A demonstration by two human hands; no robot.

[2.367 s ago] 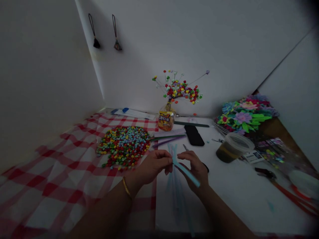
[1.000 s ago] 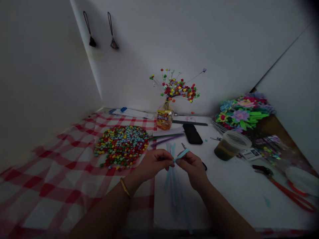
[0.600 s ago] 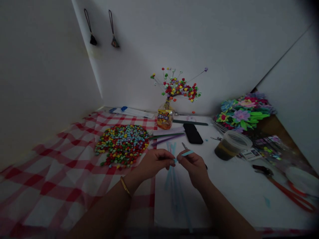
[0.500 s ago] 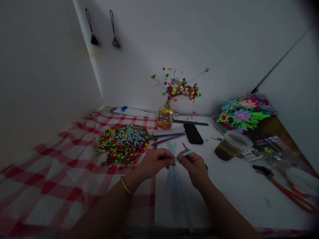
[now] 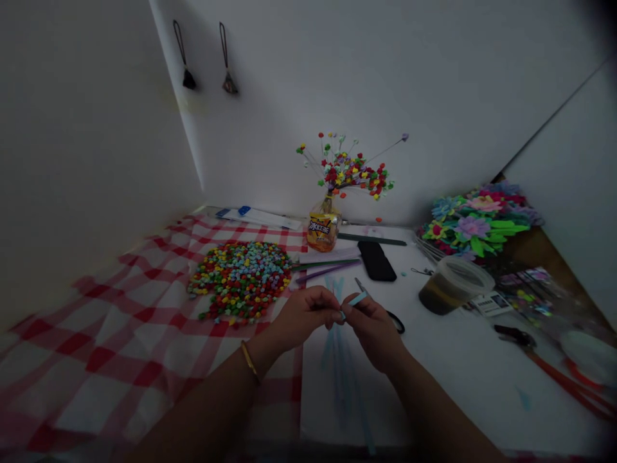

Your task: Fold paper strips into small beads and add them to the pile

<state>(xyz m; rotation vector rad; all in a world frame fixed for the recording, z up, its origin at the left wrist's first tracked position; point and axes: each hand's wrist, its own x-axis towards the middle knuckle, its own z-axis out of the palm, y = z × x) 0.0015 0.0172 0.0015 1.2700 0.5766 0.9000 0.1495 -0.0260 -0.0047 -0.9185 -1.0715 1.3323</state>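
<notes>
A light-blue paper strip [image 5: 357, 299] runs between my two hands, one end folded into a small knot at the fingertips. My left hand [image 5: 308, 315] pinches the folded end between thumb and forefinger. Close against it, my right hand [image 5: 375, 328] grips the strip, whose free end sticks up past the fingers. Below the hands, several long pale-blue paper strips [image 5: 337, 373] lie on the white tabletop. Scissors [image 5: 396, 323] lie partly hidden behind my right hand. To the left is a heap of small colourful folded paper stars [image 5: 245, 276].
A bottle [image 5: 322, 228] holding wire stems with paper stars stands at the back, near a black phone [image 5: 377, 261]. Rightward are a plastic tub of dark liquid [image 5: 453, 285], fuzzy flowers [image 5: 475, 222] and orange-handled pliers [image 5: 554, 373]. A red checked cloth [image 5: 159, 347] covers the left side.
The whole view has shifted slightly. My right hand has turned a little, uncovering the scissors' black handle, and both hands remain together on the paper strip.
</notes>
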